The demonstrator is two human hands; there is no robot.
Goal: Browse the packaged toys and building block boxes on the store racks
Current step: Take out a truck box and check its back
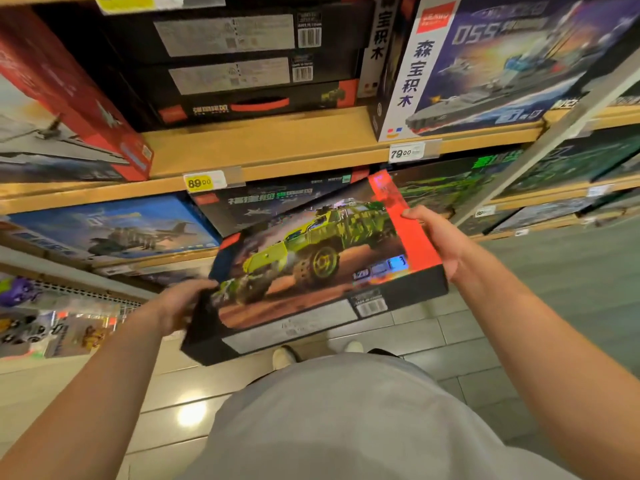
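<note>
Left hand (180,306) and right hand (437,239) grip green truck box (311,265) by opposite ends, off wooden shelf (277,147).

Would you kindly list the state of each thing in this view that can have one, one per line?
Black-and-red building block box picturing a green off-road truck: off the rack, tilted, held at both ends.
Left hand: grips the box's left end.
Right hand: grips the box's red right end.
White-and-blue warship box: standing on the wooden shelf.
Stack of black boxes: lying flat on that shelf.
Yellow 89.00 price tag: clipped to the shelf edge.
</note>
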